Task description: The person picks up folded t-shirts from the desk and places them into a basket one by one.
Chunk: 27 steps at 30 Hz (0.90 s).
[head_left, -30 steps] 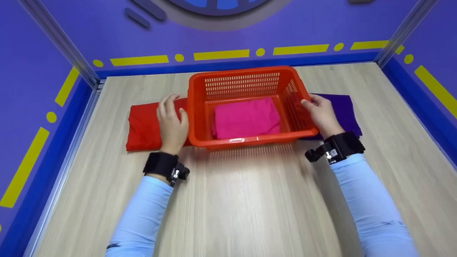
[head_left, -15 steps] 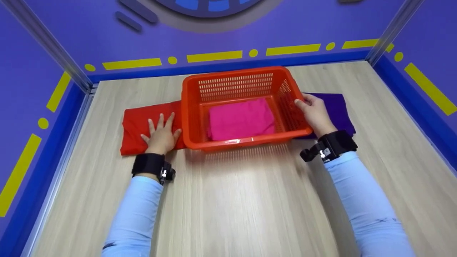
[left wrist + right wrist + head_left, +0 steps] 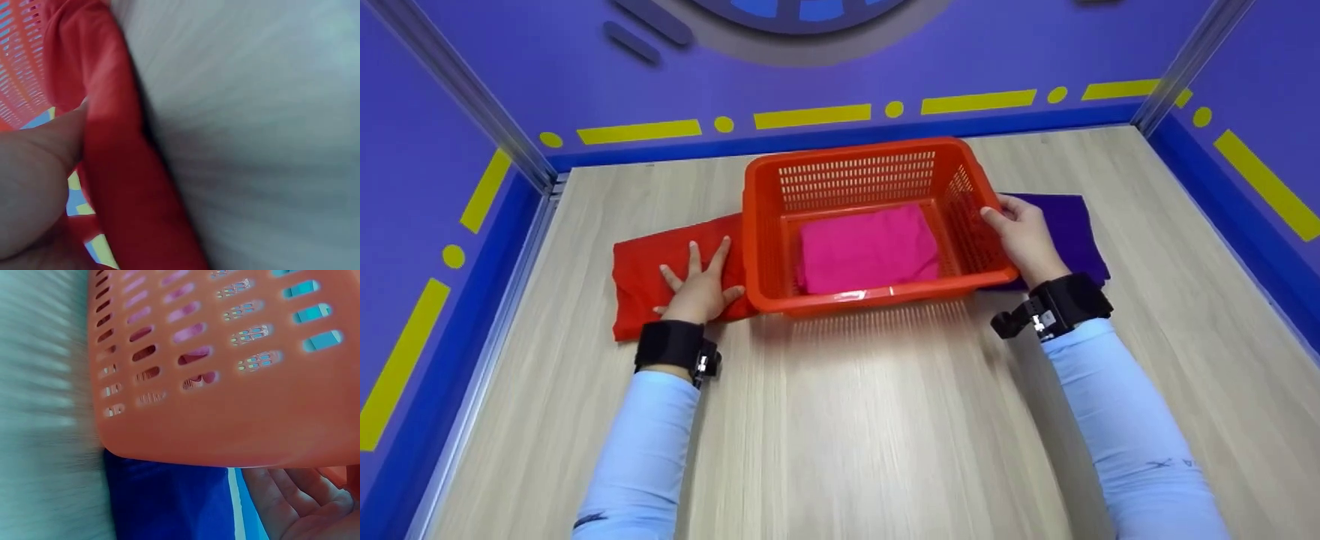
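Observation:
An orange-red plastic basket point(image 3: 877, 296) with slotted walls stands mid-table, and a folded pink cloth point(image 3: 870, 251) lies inside it. My right hand point(image 3: 1024, 232) grips the basket's right rim, thumb over the inner side and fingers outside. To the left, my left hand point(image 3: 697, 292) lies with fingers spread on a folded red cloth point(image 3: 637, 277), whose right end is hidden by the basket. In the left wrist view the thumb point(image 3: 62, 135) touches the edge of that red cloth. A folded purple cloth point(image 3: 1069, 232) extends from behind the right hand, partly covered by the basket.
The wooden table point(image 3: 870, 435) reaches toward me under both forearms. A blue-purple panel point(image 3: 810, 90) with yellow marks rises behind the basket, and similar panels with metal rails point(image 3: 472, 315) bound the left and right sides.
The left hand has left the basket's left side and come down, fingers spread, onto the red cloth. That cloth's left end has swung slightly toward me. The right hand keeps its grip.

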Each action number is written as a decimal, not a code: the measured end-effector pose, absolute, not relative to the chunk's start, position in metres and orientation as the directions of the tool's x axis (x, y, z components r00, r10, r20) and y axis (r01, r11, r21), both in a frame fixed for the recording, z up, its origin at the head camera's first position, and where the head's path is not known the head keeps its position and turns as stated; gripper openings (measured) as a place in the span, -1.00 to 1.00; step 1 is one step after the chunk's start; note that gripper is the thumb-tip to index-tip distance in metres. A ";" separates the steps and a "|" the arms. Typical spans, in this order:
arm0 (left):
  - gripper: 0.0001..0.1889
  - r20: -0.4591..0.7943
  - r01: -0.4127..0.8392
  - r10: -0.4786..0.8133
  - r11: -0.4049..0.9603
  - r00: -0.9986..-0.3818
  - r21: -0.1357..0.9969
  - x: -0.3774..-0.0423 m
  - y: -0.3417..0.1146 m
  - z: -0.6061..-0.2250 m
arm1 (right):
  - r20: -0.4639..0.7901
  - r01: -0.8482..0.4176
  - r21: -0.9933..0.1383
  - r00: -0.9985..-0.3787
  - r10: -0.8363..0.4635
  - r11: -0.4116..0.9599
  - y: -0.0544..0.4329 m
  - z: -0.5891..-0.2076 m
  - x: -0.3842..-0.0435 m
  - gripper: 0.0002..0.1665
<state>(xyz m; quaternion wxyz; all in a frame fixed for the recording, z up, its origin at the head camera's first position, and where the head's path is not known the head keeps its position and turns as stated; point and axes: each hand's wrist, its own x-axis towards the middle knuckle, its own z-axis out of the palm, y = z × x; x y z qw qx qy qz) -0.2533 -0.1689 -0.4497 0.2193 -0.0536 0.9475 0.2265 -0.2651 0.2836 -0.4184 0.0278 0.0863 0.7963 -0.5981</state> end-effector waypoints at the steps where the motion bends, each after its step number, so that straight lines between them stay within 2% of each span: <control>1: -0.01 -0.448 -0.203 -0.002 0.894 -0.894 0.399 -0.251 -0.169 -0.448 | -0.149 0.172 -0.947 -0.983 0.103 0.270 0.283 -0.418 -0.265 -0.40; 6: 0.06 -0.474 -0.179 0.011 0.918 -0.881 0.354 -0.237 -0.175 -0.442 | -0.160 0.182 -0.949 -0.981 0.105 0.255 0.283 -0.418 -0.265 -0.41; 14: 0.14 -0.451 -0.070 0.083 0.948 -0.889 0.311 -0.208 -0.189 -0.438 | -0.142 0.169 -0.940 -0.984 0.110 0.297 0.284 -0.418 -0.266 -0.43; 27: 0.12 -0.370 0.098 0.203 0.954 -0.907 0.284 -0.151 -0.197 -0.442 | -0.142 0.169 -0.941 -0.984 0.111 0.294 0.282 -0.419 -0.268 -0.41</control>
